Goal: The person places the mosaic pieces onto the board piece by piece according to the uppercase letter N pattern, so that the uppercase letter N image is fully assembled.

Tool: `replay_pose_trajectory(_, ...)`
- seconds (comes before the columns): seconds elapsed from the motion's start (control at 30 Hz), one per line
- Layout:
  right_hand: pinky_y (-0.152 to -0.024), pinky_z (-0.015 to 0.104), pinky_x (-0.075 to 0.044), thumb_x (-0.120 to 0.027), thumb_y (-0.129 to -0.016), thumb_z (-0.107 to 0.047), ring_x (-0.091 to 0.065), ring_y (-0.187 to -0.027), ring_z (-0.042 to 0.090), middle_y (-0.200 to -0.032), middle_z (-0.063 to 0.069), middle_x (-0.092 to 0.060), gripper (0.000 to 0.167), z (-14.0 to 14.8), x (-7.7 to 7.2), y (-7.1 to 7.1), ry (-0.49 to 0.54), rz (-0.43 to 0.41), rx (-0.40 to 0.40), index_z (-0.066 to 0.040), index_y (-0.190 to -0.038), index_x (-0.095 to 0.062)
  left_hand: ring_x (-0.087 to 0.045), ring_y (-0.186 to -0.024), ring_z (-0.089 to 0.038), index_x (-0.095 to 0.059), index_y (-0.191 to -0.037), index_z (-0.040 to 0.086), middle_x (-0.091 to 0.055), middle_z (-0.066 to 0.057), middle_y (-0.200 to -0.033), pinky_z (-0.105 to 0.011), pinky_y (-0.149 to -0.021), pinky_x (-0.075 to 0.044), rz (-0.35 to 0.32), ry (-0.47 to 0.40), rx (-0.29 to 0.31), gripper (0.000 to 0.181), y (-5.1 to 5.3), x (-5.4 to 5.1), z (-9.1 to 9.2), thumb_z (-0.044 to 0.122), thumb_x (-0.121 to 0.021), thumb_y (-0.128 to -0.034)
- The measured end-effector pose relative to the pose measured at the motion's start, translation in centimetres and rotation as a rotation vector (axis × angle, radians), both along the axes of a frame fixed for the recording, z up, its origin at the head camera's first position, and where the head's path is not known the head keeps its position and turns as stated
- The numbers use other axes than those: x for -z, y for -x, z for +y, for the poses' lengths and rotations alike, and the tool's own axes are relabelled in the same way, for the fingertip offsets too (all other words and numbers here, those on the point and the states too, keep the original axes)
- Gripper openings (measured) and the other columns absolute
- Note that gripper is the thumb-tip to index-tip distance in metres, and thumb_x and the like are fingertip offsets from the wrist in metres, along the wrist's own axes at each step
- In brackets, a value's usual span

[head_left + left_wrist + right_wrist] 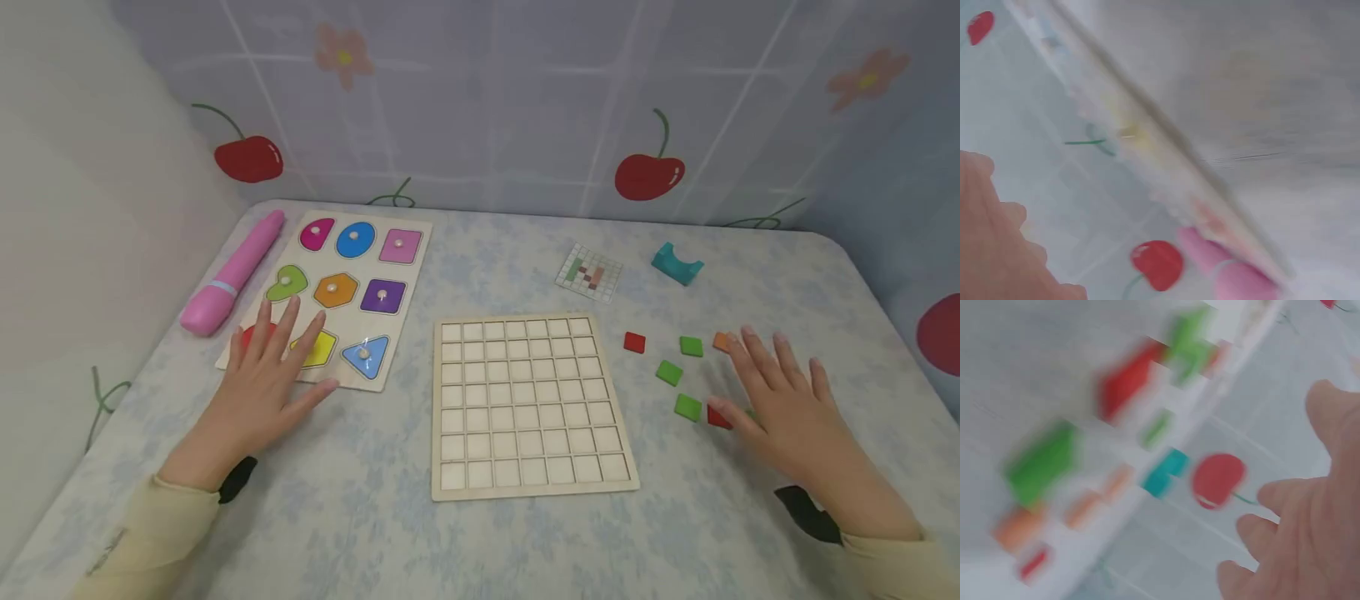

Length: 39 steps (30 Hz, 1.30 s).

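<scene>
My left hand (pixel 255 396) is spread, fingers straight, over the lower left of a shape puzzle board (pixel 405 329); it hides most of a red piece and part of a yellow piece (pixel 320 348). My right hand (pixel 791 408) spreads its fingers over small square tiles, among them a green tile (pixel 687 407), a red tile (pixel 718 416) and an orange tile (pixel 722 342), partly covering some. Neither hand holds anything. A wooden grid board (pixel 437 400) with bare cells lies between them. The right wrist view shows the fingers (pixel 1272 494) apart from the blurred tiles.
A pink stick-like object (pixel 238 271) lies left of the puzzle board. Behind the grid board is a small pattern card (pixel 609 275). A teal curved block (pixel 677 265) sits at the back right. A cherry-print curtain (pixel 495 108) borders the table's far edge.
</scene>
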State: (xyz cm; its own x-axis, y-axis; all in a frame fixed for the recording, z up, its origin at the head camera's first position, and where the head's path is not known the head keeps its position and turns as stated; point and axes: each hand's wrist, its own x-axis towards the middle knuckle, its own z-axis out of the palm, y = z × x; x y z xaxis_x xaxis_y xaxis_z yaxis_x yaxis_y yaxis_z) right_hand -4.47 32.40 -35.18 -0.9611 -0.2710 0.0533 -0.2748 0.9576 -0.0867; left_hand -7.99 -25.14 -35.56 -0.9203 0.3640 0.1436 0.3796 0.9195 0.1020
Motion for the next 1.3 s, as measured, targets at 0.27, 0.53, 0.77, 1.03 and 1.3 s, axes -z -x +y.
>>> replay_pose_trajectory(0.27,-0.104,0.059,0.003,-0.07,-0.084,-0.026,-0.008,-0.136,0.042,-0.152,0.022,-0.012,0.084,-1.6,-3.8,-1.1,-0.027,0.081,0.019,-0.005,-0.149,-0.021,0.01,-0.137,-0.038,-0.008,-0.152,0.021,0.006,-0.009,-0.156,-0.064,-0.102,0.001,0.104,-0.036,0.147,0.086,-2.7,-3.7,4.7,0.068,-0.039,-0.0872)
replay_pose_trajectory(0.53,-0.088,0.038,-0.045,-0.076,-0.076,-0.008,-0.049,-0.111,0.03,-0.125,0.015,-0.054,0.053,-2.0,-0.4,-0.3,0.351,0.033,-0.082,-0.007,-0.126,-0.057,0.006,-0.14,-0.027,-0.004,-0.152,0.02,0.008,0.001,-0.156,-0.054,-0.107,-0.012,-0.25,-0.296,0.261,0.1,-4.9,-0.5,8.9,0.062,-0.06,-0.0802)
replay_pose_trajectory(0.77,-0.074,0.008,-0.037,-0.073,-0.082,-0.013,-0.048,-0.094,-0.004,-0.106,0.008,-0.064,0.032,-1.4,2.6,0.7,0.513,-0.016,0.053,-0.009,-0.113,-0.067,-0.004,-0.14,-0.018,-0.005,-0.152,0.024,-0.002,0.0,-0.156,-0.048,-0.104,-0.026,-0.491,-0.569,0.285,0.103,-4.2,1.8,9.2,0.048,-0.072,-0.0774)
replay_pose_trajectory(1.03,-0.069,0.013,-0.04,-0.068,-0.087,-0.025,-0.047,-0.092,0.003,-0.108,0.008,-0.062,0.032,-0.5,4.1,0.2,0.534,-0.108,0.222,-0.009,-0.115,-0.067,-0.005,-0.14,-0.016,-0.016,-0.151,0.024,-0.009,0.003,-0.155,-0.049,-0.107,-0.017,-0.63,-0.689,0.324,0.102,-3.9,3.2,9.4,0.031,-0.081,-0.0735)
replay_pose_trajectory(1.3,-0.062,0.02,-0.038,-0.076,-0.079,-0.01,-0.044,-0.087,0.022,-0.098,0.012,-0.06,0.032,-1.2,4.7,0.3,0.477,-0.045,0.18,-0.003,-0.109,-0.069,0.003,-0.14,-0.019,-0.018,-0.151,0.023,-0.003,0.0,-0.156,-0.053,-0.107,-0.01,-0.631,-0.596,0.416,0.101,-3.8,4.1,9.2,0.04,-0.08,-0.0727)
